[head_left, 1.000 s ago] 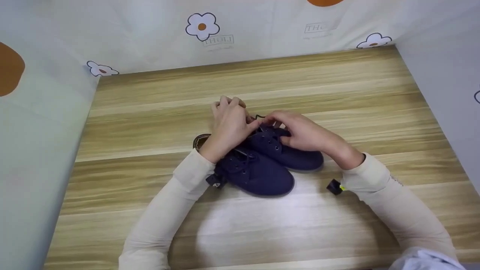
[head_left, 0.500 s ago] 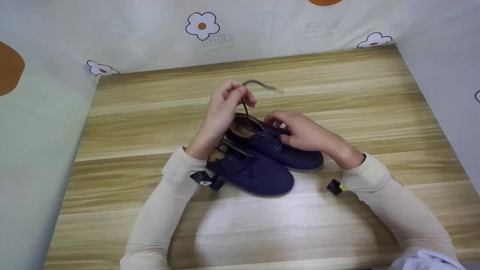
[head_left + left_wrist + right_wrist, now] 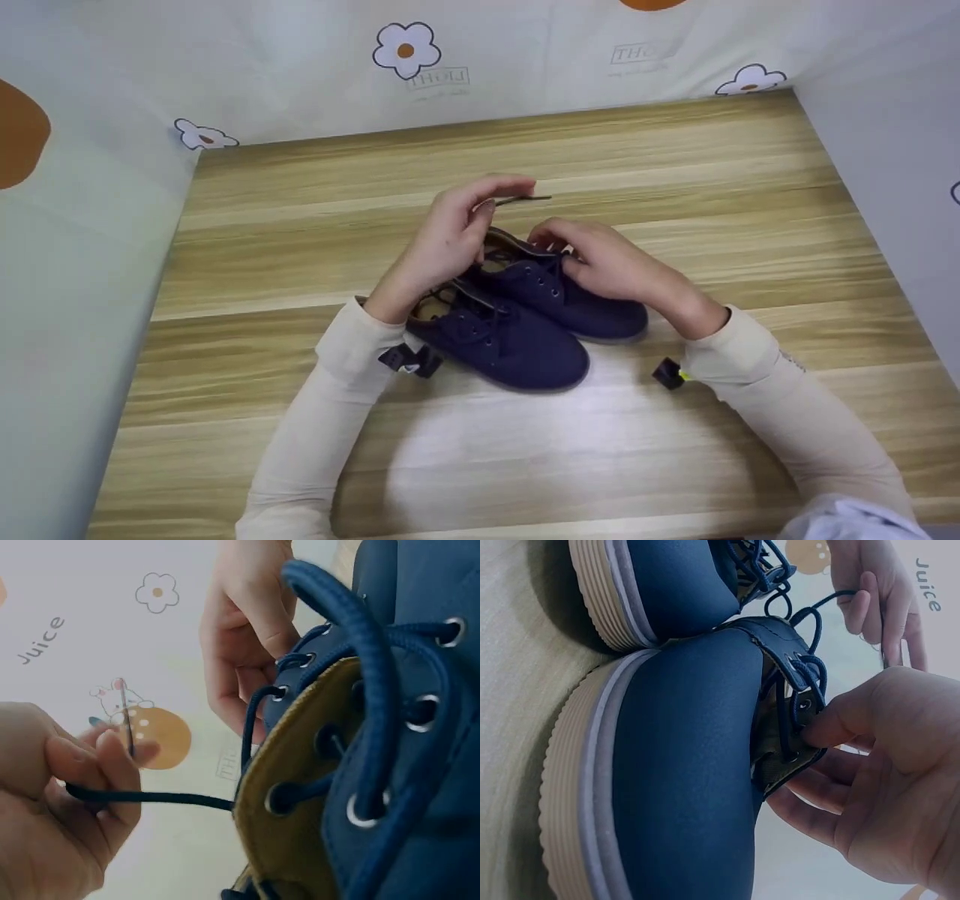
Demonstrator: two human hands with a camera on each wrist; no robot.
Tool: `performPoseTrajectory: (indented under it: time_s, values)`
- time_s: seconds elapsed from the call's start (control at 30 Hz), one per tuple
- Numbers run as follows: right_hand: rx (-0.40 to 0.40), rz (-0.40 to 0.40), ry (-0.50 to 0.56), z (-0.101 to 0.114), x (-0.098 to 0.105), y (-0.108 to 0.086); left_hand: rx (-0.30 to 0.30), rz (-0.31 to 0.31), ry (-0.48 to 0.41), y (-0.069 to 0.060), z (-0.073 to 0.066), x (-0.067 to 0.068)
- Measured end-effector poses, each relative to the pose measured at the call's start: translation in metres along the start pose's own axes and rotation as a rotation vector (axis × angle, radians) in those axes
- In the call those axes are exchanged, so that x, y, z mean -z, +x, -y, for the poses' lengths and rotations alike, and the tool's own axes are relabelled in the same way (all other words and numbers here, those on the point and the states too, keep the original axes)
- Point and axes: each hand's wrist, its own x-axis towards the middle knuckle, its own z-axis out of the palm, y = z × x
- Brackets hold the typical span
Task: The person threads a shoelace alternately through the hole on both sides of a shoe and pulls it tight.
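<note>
Two navy lace-up shoes lie side by side, toes pointing right and toward the person: a near shoe (image 3: 536, 356) and a far shoe (image 3: 604, 315). My left hand (image 3: 461, 225) is raised over the shoes' heel openings. It grips a dark shoelace (image 3: 172, 799) that runs taut to the far shoe in the left wrist view, and its loose tip (image 3: 536, 197) sticks out past the fingers. On the far shoe, my right hand (image 3: 611, 259) pinches the lacing flap (image 3: 799, 709), thumb on the eyelet side and fingers behind. The near shoe's lace is threaded through its eyelets.
The shoes stand on a wood-grain tabletop (image 3: 525, 457). A pale curtain (image 3: 517, 67) with flower prints rises behind it, and similar sheets flank both sides. Small black wrist cameras sit at the left cuff (image 3: 409, 360) and right cuff (image 3: 667, 373).
From down by the far shoe, my left hand rose with the lace, then lowered a little, its fingers now extending right. My right hand stays nearly still on the far shoe.
</note>
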Motion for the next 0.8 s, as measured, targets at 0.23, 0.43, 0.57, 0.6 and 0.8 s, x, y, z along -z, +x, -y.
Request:
performPoseTrajectory:
  time_s: [0.23, 0.43, 0.57, 0.6, 0.8]
  values:
    - [-0.018, -0.009, 0.015, -0.001, -0.001, 0.0, 0.086, 0.024, 0.022, 0.0, 0.008, -0.006]
    - [-0.034, -0.003, 0.027, 0.0, -0.001, 0.001, 0.183, 0.128, 0.066, -0.008, 0.007, -0.003]
    - [-0.039, -0.003, 0.028, 0.001, 0.0, 0.0, 0.212, 0.107, 0.255, -0.011, 0.003, -0.002]
    - [-0.041, -0.004, 0.028, 0.001, 0.0, 0.0, 0.213, 0.105, 0.269, -0.011, 0.002, -0.002]
    - [-0.041, -0.002, 0.033, 0.0, 0.0, 0.001, 0.18, 0.08, 0.185, -0.009, 0.003, -0.006]
